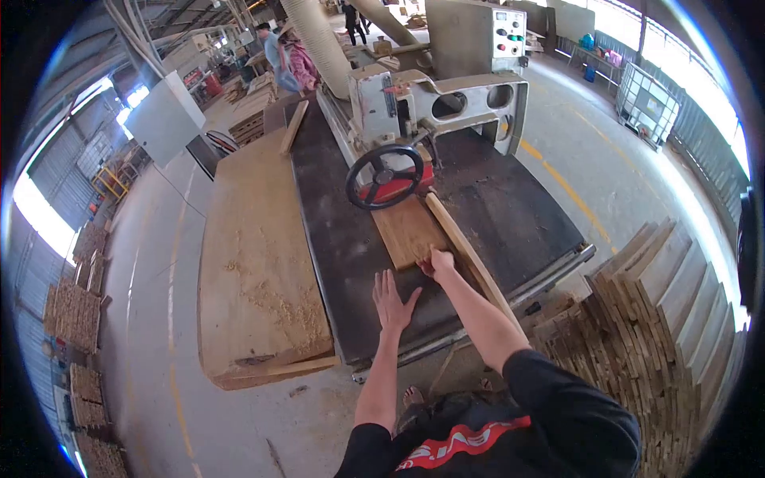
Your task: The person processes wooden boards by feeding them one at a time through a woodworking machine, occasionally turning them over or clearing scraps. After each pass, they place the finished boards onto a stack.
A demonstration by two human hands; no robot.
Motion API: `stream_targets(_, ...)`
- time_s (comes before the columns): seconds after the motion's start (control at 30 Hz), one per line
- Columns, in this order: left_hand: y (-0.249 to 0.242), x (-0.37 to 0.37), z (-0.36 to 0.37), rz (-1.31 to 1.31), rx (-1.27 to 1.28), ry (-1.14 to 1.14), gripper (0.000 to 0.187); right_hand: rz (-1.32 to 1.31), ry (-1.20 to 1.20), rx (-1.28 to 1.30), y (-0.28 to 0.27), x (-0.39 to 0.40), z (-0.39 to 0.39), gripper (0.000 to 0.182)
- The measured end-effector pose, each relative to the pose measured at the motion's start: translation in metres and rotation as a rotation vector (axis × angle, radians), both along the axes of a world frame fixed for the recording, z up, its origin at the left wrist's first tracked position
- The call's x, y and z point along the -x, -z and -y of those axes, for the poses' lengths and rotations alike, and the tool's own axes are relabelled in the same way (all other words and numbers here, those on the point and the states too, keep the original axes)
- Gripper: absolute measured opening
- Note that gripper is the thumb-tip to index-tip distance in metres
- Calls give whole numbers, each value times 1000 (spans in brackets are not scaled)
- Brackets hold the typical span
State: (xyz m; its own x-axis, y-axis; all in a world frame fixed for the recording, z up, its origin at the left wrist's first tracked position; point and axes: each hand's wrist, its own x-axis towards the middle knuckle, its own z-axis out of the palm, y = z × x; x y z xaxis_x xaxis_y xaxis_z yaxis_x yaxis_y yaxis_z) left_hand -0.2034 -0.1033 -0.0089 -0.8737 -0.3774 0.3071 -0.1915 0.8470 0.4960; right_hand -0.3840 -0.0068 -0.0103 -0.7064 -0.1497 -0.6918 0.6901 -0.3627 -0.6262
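Observation:
A flat wooden board (408,226) lies on the dark machine table (343,263), its far end under the red part (390,188) behind a black handwheel (385,177). My right hand (436,263) is at the board's near end, with fingers curled against its right corner. To the left, my left hand (392,301) is open over the table, fingers spread and pointing forward, just short of the board. Along the board's right side runs a long wooden guide strip (472,256). The grip of my right fingertips is partly hidden.
A wooden side table (255,239) with shavings adjoins on the left. Stacked boards (637,334) stand close on my right. The machine frame (470,99) and a thick hose (319,40) rise ahead. Two people (291,60) are at the back left, beside a grey cabinet (163,119).

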Motion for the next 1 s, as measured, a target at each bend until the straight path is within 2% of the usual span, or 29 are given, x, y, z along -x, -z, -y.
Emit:
stream_targets(0.1,4,-6,3,-93,-25,-12,90,-288,-22,-171,-8,-20,-1,40)
stream_targets(0.2,5,-10,4,-197,-52,-29,82,-837,-249,-419,19,-46,-18,34)
stream_targets(0.23,4,-9,2,-231,-77,-37,78,-1080,-170,-517,27,-58,-21,27)
stream_targets(0.33,6,-13,5,-320,-171,-57,69,-1332,-61,-765,21,-72,-24,23)
stream_targets(0.43,8,-18,19,-374,-274,-46,57,-1253,-256,-789,3,-74,-28,24)
stream_targets(0.53,-3,-26,67,-367,-81,-20,52,-1210,-345,-833,-1,-71,-28,25)
stream_targets(0.57,-7,-25,92,-329,-29,-48,50,-1188,-360,-830,4,-68,-25,32)
stream_targets(0.8,5,10,339,-227,135,-320,31,-1161,-454,-876,-8,-68,-27,29)
stream_targets(0.87,4,33,408,-192,-88,-408,33,-1141,-426,-858,-6,-68,-26,27)
stream_targets(0.93,11,62,478,-79,-214,-551,44,-1151,-368,-832,-3,-69,-25,25)
stream_targets(1.0,40,95,571,23,-162,-596,55,-1090,-387,-919,-13,-72,-24,23)
